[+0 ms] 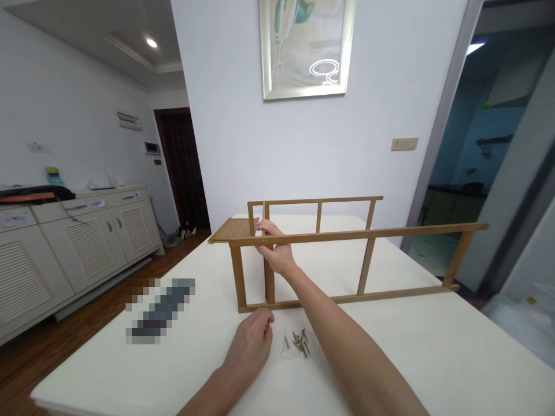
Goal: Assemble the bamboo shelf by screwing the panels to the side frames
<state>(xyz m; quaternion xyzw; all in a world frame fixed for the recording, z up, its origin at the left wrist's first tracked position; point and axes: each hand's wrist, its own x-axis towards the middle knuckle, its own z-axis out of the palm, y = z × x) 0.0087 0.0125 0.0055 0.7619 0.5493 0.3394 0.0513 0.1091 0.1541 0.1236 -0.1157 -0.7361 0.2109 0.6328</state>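
Note:
A wooden shelf frame [342,236] lies on its side across the white table, its rails running to the right. My right hand [280,251] reaches over its near side and grips the wood where the upper rail meets an inner upright piece. A slatted wooden panel [234,230] is at the frame's left end. My left hand [254,338] rests on the table just in front of the lower rail, fingers curled closed; whatever they hold, if anything, is hidden. Between my forearms, several screws [300,344] lie on a small clear plastic bag.
The white table [173,370] carries a pixelated dark object [162,312] at left. Behind stands a wall with a framed picture [307,52]. White cabinets [87,231] are to the left, and a doorway opens at right beside a clear plastic bag [524,318].

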